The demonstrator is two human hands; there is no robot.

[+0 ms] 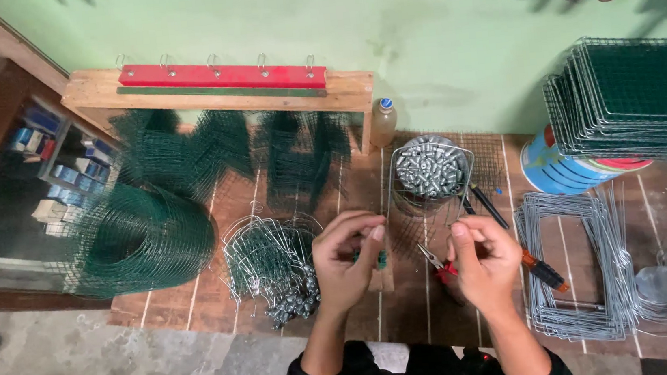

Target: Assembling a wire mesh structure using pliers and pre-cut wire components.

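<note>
Wire (427, 223), thin and hard to trace, seems to run left-right between both hands over the near bench. Left hand (346, 261) pinches a small green piece; right hand (483, 256) pinches the wire. Blue-red can (562, 169) stands far right; plastic bottle (383, 121) by the green wall.

Mesh roll (139, 239) far left on worktop (411, 310); wire bundle (269, 259) right of it. Bowl of metal pieces (430, 172) behind hands. Pliers (439, 263) between hands. Wire frames (577, 266) right; mesh panel stack (639, 97) behind them.
</note>
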